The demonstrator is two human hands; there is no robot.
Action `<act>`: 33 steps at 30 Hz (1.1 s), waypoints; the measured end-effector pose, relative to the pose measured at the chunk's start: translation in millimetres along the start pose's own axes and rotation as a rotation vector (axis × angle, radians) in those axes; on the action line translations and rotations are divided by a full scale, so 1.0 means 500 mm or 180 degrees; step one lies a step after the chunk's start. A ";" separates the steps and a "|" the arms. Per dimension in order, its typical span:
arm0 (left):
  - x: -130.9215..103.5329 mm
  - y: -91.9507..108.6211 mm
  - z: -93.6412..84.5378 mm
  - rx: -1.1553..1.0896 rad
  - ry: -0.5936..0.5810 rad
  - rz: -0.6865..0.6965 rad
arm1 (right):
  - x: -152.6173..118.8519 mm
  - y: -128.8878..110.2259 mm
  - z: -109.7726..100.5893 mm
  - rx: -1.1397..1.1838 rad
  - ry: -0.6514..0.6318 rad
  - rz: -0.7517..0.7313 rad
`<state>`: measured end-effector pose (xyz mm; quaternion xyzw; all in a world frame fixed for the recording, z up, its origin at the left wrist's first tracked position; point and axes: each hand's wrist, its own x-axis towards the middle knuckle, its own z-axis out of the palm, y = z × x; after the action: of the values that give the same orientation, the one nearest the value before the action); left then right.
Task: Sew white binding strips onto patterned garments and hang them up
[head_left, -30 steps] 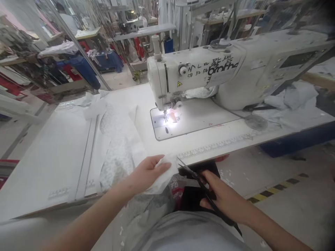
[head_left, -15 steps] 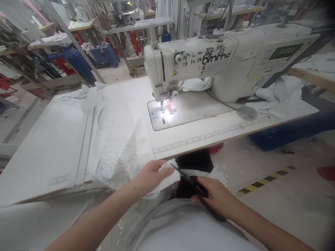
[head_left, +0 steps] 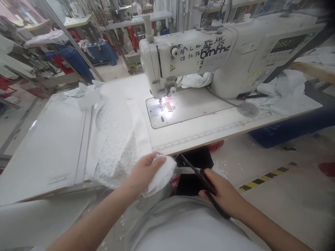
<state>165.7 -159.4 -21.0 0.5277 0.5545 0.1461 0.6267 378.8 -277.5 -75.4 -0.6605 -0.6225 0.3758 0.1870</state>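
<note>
My left hand point(head_left: 145, 172) pinches a piece of white fabric point(head_left: 163, 172) just off the table's front edge, thumb on top. More of this pale cloth, with a faint grey leopard print point(head_left: 115, 146), spreads over the table to the left; whether it is one piece with the part I hold, I cannot tell. In my right hand point(head_left: 222, 193) is a pair of black scissors point(head_left: 195, 170), gripped by the handles, blades pointing up and to the left. The scissors are apart from the fabric, and their blades look closed.
A white sewing machine point(head_left: 188, 57) with its lamp lit stands on the white table point(head_left: 183, 137), which has a printed ruler along its front. White cloth point(head_left: 285, 90) lies heaped at the machine's right. A yellow-and-black floor stripe point(head_left: 268, 177) runs on the right.
The scissors have come away from the fabric, moving right with my right hand. My left hand has shifted left and slightly up, still holding the cloth. The view has moved a little.
</note>
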 end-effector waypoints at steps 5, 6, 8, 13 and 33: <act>0.009 -0.018 -0.005 -0.0398 0.0333 0.0045 | 0.009 -0.019 0.013 -0.0340 0.0012 0.0013; 0.010 -0.021 -0.004 -0.0417 0.0358 0.0071 | 0.012 -0.022 0.018 -0.0372 0.0036 0.0023; 0.009 -0.025 -0.001 -0.0413 0.0393 0.0139 | 0.019 -0.025 0.026 -0.0431 0.0093 0.0029; 0.008 -0.030 0.012 -0.0377 0.0404 0.0267 | 0.029 -0.035 0.034 -0.0497 0.0305 -0.0070; 0.144 0.053 -0.077 0.2891 0.0807 0.1455 | 0.173 0.001 -0.135 -0.0907 0.1302 -0.0062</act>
<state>168.1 -74.3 -31.6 0.8320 0.5042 0.0867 0.2148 423.5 -179.3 -54.6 -0.7365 -0.6248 0.1409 0.2177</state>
